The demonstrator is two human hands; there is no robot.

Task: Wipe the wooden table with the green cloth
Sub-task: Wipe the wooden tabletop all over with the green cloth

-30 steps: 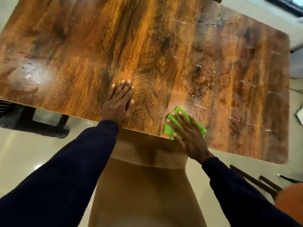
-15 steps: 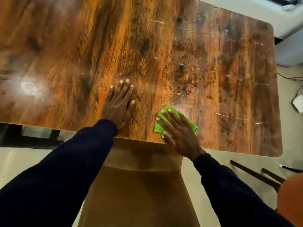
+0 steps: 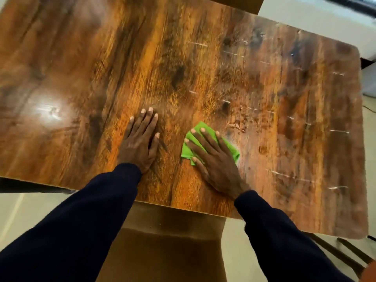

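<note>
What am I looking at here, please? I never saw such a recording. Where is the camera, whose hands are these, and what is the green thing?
No machine here: a person wears a wide-angle camera on the head, so you look forward and down at that person's own hands. The left hand lies flat and empty on the wooden table. The right hand presses a green cloth onto the table with straight, spread fingers; nothing is gripped. Pale streaks mark the table's right part.
</note>
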